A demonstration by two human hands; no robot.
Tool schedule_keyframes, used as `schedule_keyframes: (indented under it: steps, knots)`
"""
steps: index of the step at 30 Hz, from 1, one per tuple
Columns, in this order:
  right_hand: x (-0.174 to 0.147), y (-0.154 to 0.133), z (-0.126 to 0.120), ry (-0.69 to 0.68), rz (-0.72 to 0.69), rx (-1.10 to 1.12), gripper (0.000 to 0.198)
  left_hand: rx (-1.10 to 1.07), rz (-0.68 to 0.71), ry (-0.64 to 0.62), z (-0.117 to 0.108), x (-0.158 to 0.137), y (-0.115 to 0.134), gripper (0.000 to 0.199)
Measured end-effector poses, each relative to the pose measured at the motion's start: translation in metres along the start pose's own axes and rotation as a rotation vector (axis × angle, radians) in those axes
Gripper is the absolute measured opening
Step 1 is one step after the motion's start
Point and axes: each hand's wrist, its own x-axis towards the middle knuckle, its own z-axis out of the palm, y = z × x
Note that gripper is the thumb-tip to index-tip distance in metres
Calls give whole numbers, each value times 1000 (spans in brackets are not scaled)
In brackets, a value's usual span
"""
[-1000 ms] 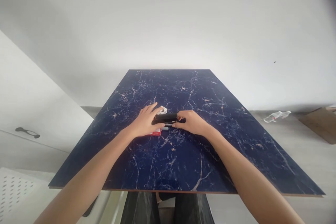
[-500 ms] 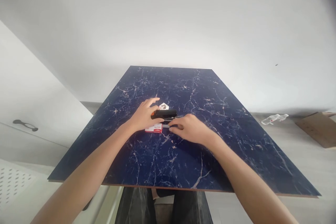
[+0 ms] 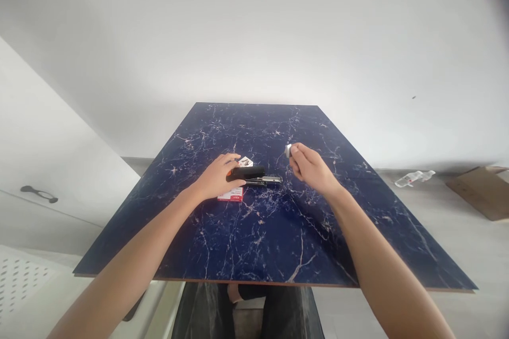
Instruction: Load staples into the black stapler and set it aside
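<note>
My left hand [image 3: 219,175] is closed around the back end of a black stapler [image 3: 251,172] with a bit of orange, lying on the dark blue marbled table [image 3: 274,238]. Its metal staple channel sticks out to the right from under the black top. My right hand [image 3: 311,167] is raised to the right of the stapler, pinching a small silvery strip of staples [image 3: 288,151]. Just in front of my left hand lies a red and white box [image 3: 231,195]. Behind the stapler a small white printed piece [image 3: 246,161] shows, partly hidden by my fingers.
A pale wall [image 3: 254,32] stands behind the table's far edge. On the floor to the right are a clear plastic bottle [image 3: 414,178] and an open cardboard box [image 3: 479,190]. At left is a white cabinet front with a dark handle [image 3: 38,193].
My right hand has lifted from beside the stapler and the box, moving right and away from me with the staple strip. The stapler's metal channel is now uncovered; my left hand stays on the stapler.
</note>
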Motion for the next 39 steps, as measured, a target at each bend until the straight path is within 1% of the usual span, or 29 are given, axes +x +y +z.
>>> schedule_keyframes:
  steps: [1, 3, 7, 11, 15, 19, 24, 25, 28, 33, 36, 39]
  knots:
    - [3, 5, -4, 25, 28, 77, 43, -2, 0, -4, 0, 0, 0, 55]
    - [9, 17, -8, 25, 109, 203, 40, -12, 11, -3, 0, 0, 1, 57]
    - [13, 32, -1, -59, 274, 372, 36, -26, 38, 17, 1, -1, 1, 59]
    - [14, 37, 8, -114, 321, 430, 33, -33, 42, 27, 3, -1, 0, 58]
    - [14, 41, 12, -125, 348, 469, 31, -45, 42, 27, 2, -1, 2, 58]
    - [14, 39, 12, -125, 356, 480, 29, -43, 23, 17, 1, -1, 3, 61]
    - [14, 35, 11, -70, 353, 514, 44, -39, 27, 13, 2, -1, 3, 61]
    - [14, 35, 11, -62, 351, 519, 43, -39, 27, 11, 1, -1, 3, 60]
    - [15, 37, 9, -45, 331, 513, 32, -40, 28, 8, 1, -2, 4, 59]
    - [16, 43, 9, -15, 321, 411, 26, -37, 18, -7, 0, -2, 5, 60]
    - [17, 46, 10, -30, 301, 344, 26, -40, 9, -21, -1, -2, 6, 61]
    - [16, 45, 10, -35, 282, 207, 27, -43, 3, -26, -1, -1, 6, 60]
